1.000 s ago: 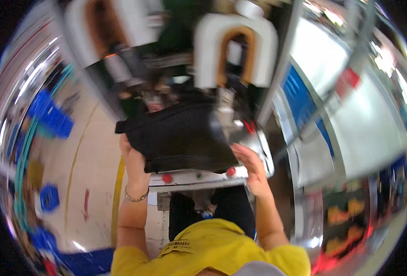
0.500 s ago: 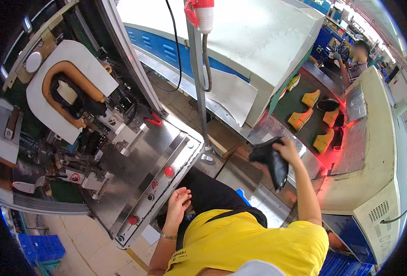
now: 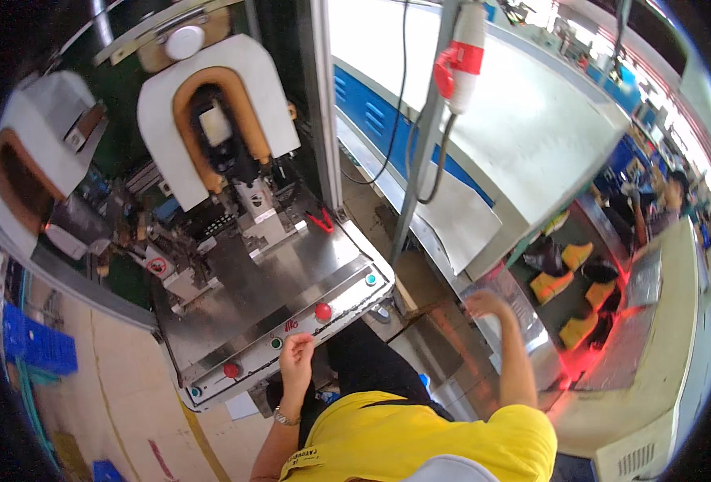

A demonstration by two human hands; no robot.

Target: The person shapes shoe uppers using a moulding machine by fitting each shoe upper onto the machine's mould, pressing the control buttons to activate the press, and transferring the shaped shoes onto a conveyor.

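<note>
My right hand (image 3: 489,305) is empty, its fingers loosely stretched, above the floor beside the metal edge of the conveyor. A black boot upper (image 3: 544,255) lies on the conveyor (image 3: 560,309) beyond it, among several yellow boot-shaped forms (image 3: 550,285) and other dark shoe pieces. My left hand (image 3: 297,359), loosely curled with nothing seen in it, hovers at the front edge of the machine table (image 3: 243,313). It is nearest to a green button (image 3: 277,343). Above that table stands a U-shaped brown and white pad (image 3: 279,116) around a dark form (image 3: 215,132).
Red buttons (image 3: 322,311) line the machine's front panel. A metal post (image 3: 426,136) carries a red and white plug (image 3: 464,68). A long white and blue housing (image 3: 524,104) leads to the red-lit conveyor. Another person (image 3: 667,205) is beyond it. Blue crates (image 3: 42,341) stand at left.
The black boot upper has left my right hand and now lies on the conveyor. The view has turned right-to-left, toward the machine. My left hand stays near the panel, its fingers more curled.
</note>
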